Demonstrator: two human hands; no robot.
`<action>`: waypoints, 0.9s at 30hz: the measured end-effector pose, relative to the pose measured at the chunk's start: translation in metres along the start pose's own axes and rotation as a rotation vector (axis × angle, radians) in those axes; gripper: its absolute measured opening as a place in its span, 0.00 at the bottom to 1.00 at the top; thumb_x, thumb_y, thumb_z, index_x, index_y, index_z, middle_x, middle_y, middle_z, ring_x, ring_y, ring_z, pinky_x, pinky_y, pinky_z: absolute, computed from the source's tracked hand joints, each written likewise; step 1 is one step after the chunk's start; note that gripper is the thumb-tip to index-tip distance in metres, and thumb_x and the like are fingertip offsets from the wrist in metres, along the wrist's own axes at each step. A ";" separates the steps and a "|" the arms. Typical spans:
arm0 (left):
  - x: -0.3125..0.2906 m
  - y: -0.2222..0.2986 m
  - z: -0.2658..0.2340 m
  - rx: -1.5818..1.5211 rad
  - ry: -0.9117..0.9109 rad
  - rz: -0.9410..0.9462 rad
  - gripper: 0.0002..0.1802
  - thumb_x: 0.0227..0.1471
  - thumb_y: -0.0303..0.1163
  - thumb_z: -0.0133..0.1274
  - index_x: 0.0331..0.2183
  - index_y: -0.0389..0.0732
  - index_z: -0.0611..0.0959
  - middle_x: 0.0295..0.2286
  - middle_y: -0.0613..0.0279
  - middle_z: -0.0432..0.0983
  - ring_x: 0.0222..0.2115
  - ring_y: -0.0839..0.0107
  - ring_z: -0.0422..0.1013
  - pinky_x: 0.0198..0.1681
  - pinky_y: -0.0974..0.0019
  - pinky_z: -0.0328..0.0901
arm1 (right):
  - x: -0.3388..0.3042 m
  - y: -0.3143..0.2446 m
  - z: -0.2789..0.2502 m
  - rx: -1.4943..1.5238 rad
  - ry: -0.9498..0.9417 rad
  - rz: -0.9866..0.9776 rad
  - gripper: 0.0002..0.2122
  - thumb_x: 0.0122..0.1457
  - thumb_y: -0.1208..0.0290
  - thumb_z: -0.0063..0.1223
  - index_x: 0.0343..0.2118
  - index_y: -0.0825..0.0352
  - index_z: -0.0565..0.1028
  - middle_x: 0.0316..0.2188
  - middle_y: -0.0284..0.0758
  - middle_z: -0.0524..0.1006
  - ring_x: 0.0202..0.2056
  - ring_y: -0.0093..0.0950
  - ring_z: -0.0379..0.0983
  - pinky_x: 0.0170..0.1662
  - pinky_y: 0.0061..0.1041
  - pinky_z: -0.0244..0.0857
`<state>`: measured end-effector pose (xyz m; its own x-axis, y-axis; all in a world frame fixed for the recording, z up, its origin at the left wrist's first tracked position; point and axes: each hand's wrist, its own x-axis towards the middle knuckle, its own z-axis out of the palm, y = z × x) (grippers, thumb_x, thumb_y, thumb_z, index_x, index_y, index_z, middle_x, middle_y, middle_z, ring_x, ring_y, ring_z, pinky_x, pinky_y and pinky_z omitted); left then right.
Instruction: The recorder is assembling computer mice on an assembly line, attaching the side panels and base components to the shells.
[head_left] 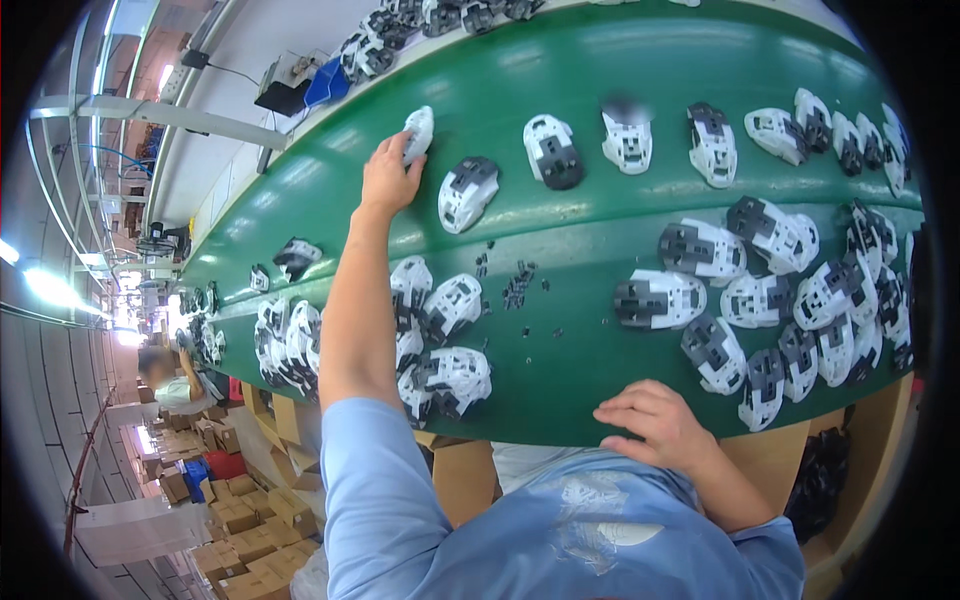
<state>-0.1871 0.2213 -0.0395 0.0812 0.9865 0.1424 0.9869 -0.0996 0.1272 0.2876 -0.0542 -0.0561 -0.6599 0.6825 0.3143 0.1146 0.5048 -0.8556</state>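
My left hand point(388, 178) reaches far across the green work surface. Its fingers are closed on a white plastic shell point(421, 130), which is partly hidden by them. Just right of that hand lies a white-and-black plastic shell point(468, 194). My right hand point(655, 425) hovers at the near edge with its fingers apart and nothing visible in them. To the right of it rests a grey-and-white shell point(714, 354), at the edge of a group of similar ones. Small black pieces point(519, 285) are scattered on the green surface between my arms.
More shells point(627, 138) stand in a row along the far side of the green surface point(580, 390). Another cluster point(452, 380) sits beside my left forearm. A blue bin point(326, 82) is at the back left. Cardboard boxes point(235, 510) fill the floor; a person point(178, 385) is farther off.
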 end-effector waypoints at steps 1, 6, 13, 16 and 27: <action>0.004 -0.012 0.006 0.007 0.006 -0.001 0.36 0.53 0.47 0.64 0.59 0.44 0.74 0.53 0.38 0.73 0.55 0.43 0.70 0.59 0.47 0.65 | 0.000 0.001 -0.001 0.001 0.002 -0.009 0.17 0.53 0.64 0.69 0.44 0.65 0.83 0.40 0.33 0.82 0.41 0.34 0.77 0.45 0.33 0.72; -0.017 -0.009 -0.026 -1.048 -0.238 -0.543 0.28 0.64 0.48 0.48 0.53 0.33 0.75 0.37 0.45 0.83 0.27 0.62 0.78 0.33 0.60 0.73 | -0.001 0.000 -0.003 -0.003 -0.011 0.022 0.17 0.53 0.62 0.69 0.44 0.63 0.83 0.41 0.32 0.82 0.43 0.33 0.76 0.46 0.32 0.71; -0.052 0.000 -0.058 -0.131 -0.315 -0.583 0.38 0.60 0.61 0.52 0.52 0.34 0.78 0.37 0.40 0.82 0.33 0.57 0.79 0.40 0.56 0.73 | 0.007 0.000 -0.004 0.008 -0.044 0.021 0.17 0.52 0.62 0.69 0.43 0.63 0.84 0.41 0.31 0.82 0.42 0.33 0.76 0.46 0.33 0.71; -0.069 0.017 -0.044 0.063 0.056 -0.025 0.44 0.49 0.66 0.60 0.51 0.36 0.79 0.55 0.27 0.67 0.58 0.35 0.63 0.58 0.41 0.63 | 0.006 0.000 0.000 0.014 -0.036 0.044 0.17 0.50 0.62 0.70 0.42 0.63 0.84 0.40 0.32 0.82 0.42 0.34 0.76 0.45 0.34 0.71; -0.061 0.047 -0.015 -0.005 -0.176 -0.339 0.54 0.34 0.81 0.61 0.53 0.49 0.81 0.62 0.23 0.54 0.61 0.25 0.53 0.61 0.36 0.58 | 0.009 -0.002 0.007 -0.039 -0.028 0.063 0.18 0.45 0.64 0.71 0.39 0.66 0.83 0.39 0.36 0.82 0.40 0.39 0.76 0.43 0.36 0.72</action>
<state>-0.1474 0.1546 -0.0270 -0.2263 0.9708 -0.0798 0.9612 0.2359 0.1432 0.2767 -0.0530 -0.0540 -0.6705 0.6992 0.2481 0.1853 0.4816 -0.8566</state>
